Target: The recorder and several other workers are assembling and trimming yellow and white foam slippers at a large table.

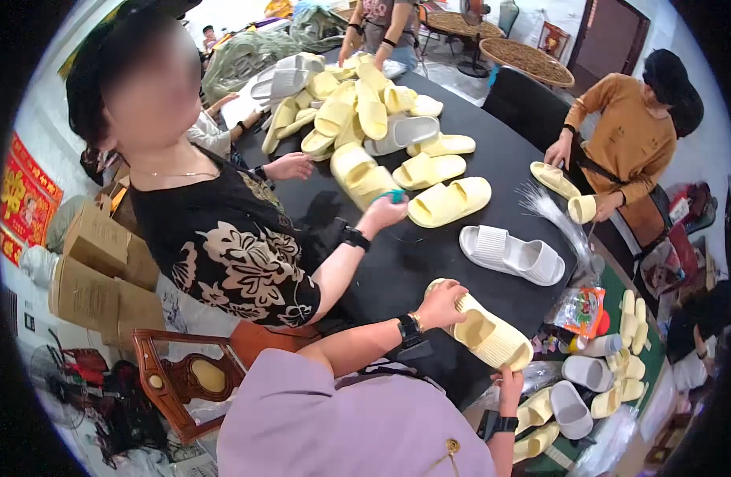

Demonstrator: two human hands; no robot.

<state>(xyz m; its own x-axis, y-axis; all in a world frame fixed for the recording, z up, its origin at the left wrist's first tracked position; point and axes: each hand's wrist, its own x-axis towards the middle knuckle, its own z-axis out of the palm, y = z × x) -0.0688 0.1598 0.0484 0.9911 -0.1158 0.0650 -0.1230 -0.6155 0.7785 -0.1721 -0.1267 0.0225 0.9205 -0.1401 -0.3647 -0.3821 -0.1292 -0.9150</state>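
Hands grip one pale yellow ribbed foam slipper (pixel 489 334): left hand (pixel 441 304) closed on its heel, right hand (pixel 510 383) on its toe; many yellow slippers (pixel 365 119) remain piled on the black table (pixel 413 262)

Yellow slides pile (pixel 357 111), grey slide (pixel 513 254), cardboard boxes (pixel 95 270), wooden chair (pixel 182 374).

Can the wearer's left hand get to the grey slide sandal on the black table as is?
Probably not right now: the left hand grips one end of a yellow sandal, with the right hand on the other. The path to the grey sandal over the table looks clear.
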